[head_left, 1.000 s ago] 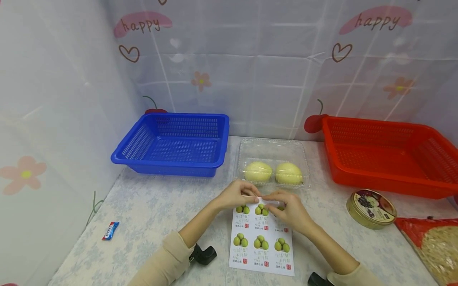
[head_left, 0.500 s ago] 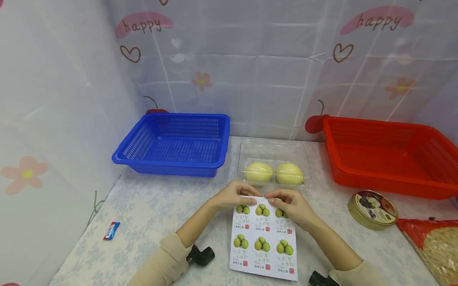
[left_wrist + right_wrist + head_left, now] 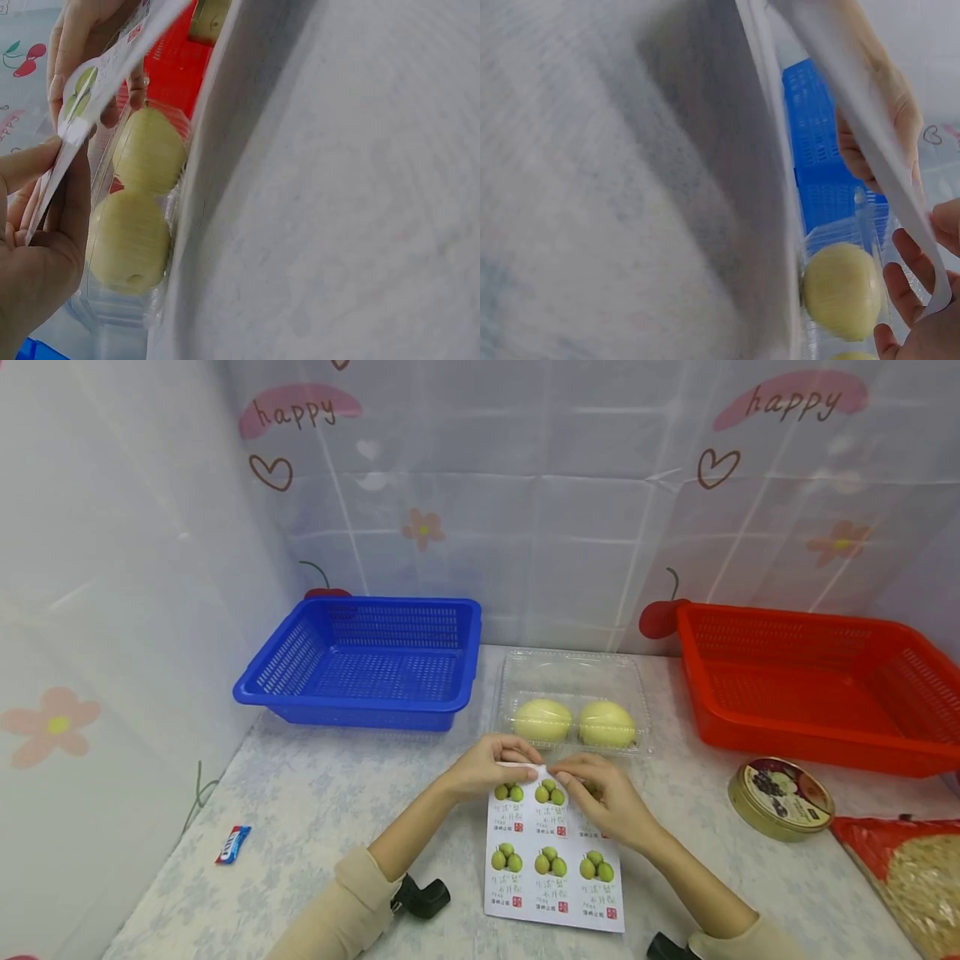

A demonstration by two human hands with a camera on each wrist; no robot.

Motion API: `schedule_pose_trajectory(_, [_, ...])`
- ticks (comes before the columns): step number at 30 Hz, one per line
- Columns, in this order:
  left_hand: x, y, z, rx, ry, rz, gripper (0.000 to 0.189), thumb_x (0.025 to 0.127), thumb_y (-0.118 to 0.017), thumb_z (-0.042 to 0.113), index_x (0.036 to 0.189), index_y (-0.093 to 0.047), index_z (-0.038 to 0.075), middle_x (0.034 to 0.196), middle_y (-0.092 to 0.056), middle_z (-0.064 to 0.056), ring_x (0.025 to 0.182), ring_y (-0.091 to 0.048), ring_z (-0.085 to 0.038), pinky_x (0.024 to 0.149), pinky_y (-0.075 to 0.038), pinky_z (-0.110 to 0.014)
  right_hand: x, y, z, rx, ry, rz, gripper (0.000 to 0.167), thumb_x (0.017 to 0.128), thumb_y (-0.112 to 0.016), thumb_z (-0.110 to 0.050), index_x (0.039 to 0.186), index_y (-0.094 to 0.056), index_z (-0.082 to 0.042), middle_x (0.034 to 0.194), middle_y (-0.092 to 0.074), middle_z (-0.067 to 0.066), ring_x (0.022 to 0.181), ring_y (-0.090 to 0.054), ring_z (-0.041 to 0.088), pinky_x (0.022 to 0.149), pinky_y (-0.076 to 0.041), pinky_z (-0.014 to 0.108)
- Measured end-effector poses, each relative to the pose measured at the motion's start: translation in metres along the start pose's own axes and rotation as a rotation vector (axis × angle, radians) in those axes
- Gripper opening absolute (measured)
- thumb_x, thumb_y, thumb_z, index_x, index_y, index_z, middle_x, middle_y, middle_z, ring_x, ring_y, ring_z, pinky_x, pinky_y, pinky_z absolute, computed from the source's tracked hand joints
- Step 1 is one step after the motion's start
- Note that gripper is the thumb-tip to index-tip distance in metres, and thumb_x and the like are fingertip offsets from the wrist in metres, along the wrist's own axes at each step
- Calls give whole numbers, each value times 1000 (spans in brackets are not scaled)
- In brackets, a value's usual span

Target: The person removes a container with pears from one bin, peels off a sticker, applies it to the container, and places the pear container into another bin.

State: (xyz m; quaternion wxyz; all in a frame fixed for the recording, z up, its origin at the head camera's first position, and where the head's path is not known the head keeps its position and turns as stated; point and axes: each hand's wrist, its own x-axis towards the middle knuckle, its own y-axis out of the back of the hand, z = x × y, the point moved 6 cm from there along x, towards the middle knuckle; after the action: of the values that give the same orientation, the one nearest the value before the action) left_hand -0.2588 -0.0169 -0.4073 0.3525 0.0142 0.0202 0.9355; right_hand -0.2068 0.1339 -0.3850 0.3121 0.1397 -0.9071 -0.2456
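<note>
A white sheet printed with rows of green pear labels (image 3: 553, 881) is held up by its far edge. My left hand (image 3: 483, 770) pinches that edge left of its middle; the left wrist view shows the thumb (image 3: 34, 165) on the printed face and fingers behind. At the top middle and right, my right hand (image 3: 609, 800) pinches the sheet, covering part of the top-right label. In the right wrist view the sheet (image 3: 870, 135) runs between thumb and fingers of the right hand (image 3: 930, 326). Just beyond stands a clear plastic clamshell box (image 3: 572, 675) with two pale yellow pears (image 3: 542, 721).
A blue basket (image 3: 360, 714) stands back left, a red basket (image 3: 810, 747) back right. Right of the hands are a round gold tin (image 3: 782, 799) and a red-edged bag (image 3: 922, 877). A small blue-and-red packet (image 3: 233, 844) lies at left.
The sheet has shifted slightly up and away from the person. The right hand's fingers have moved left along the top edge, closer to the left hand. Box and baskets stay put.
</note>
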Motion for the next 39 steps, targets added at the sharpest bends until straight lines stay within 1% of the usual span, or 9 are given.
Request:
schedule_pose_trajectory(3, [-1, 1, 3, 27, -16, 32, 24, 84, -63, -3, 105, -59, -13, 90, -70, -20, 68, -67, -12, 60, -54, -25, 0, 0, -4, -21, -12, 13, 17, 89, -58, 2, 102, -70, 1, 103, -66, 11, 93, -58, 17, 65, -54, 25])
schedule_pose_trajectory(6, [-1, 2, 4, 41, -17, 47, 23, 84, -63, -4, 105, -60, -13, 90, -70, -21, 67, -67, -12, 60, -54, -25, -1, 1, -5, -35, -24, 16, 15, 87, -63, 0, 99, -71, -1, 102, -67, 8, 92, -58, 17, 65, -53, 25])
schedule_pose_trajectory(10, [-1, 2, 3, 55, -12, 50, 23, 83, -63, -5, 104, -60, -13, 88, -70, -21, 66, -66, -12, 59, -54, -23, -2, 2, -3, -67, -26, 19, 15, 82, -70, -2, 97, -71, -4, 99, -67, 4, 91, -60, 18, 68, -52, 25])
schedule_pose_trajectory(16, [1, 1, 2, 77, -17, 55, 22, 83, -63, -5, 104, -61, -12, 89, -69, -23, 67, -66, -11, 59, -53, -22, -1, 2, 0, -59, -50, 20, 7, 80, -72, -3, 86, -70, -7, 94, -66, 4, 83, -59, 18, 63, -52, 23])
schedule_pose_trajectory(24, [0, 1, 2, 139, -34, 27, 20, 88, -58, -3, 105, -61, -13, 92, -68, -26, 72, -67, -13, 63, -54, -24, -2, 1, 2, -137, -125, 15, 9, 77, -75, -4, 80, -72, -12, 101, -66, 9, 96, -56, 27, 67, -49, 26])
schedule_pose_trajectory(28, [0, 2, 1, 157, -19, 26, 21, 89, -58, -2, 106, -61, -13, 93, -68, -27, 71, -66, -10, 63, -53, -23, -2, 1, 0, -164, -96, 14, 9, 76, -76, -6, 78, -73, -14, 107, -65, 12, 101, -53, 30, 72, -42, 33])
schedule_pose_trajectory(32, [1, 4, -2, 183, -11, 26, 21, 89, -58, -2, 106, -62, -13, 92, -68, -27, 67, -64, -7, 61, -52, -21, -3, 1, -4, -166, -42, 16, 12, 74, -77, -5, 77, -73, -15, 106, -65, 8, 100, -51, 27, 77, -39, 39])
schedule_pose_trajectory(36, [1, 5, -3, 198, -12, 22, 20, 88, -58, -2, 105, -62, -13, 90, -68, -25, 64, -63, -6, 59, -51, -20, -4, 2, -12, -160, 28, 22, 15, 71, -79, -3, 77, -73, -16, 97, -65, 3, 94, -49, 17, 77, -39, 35])
schedule_pose_trajectory(39, [1, 5, -3, 195, -11, 22, 20, 88, -58, -2, 105, -62, -13, 90, -69, -25, 64, -62, -6, 58, -51, -19, -4, 1, -17, -124, 42, 11, 15, 71, -79, -3, 77, -73, -16, 90, -63, -2, 86, -48, 13, 71, -39, 29])
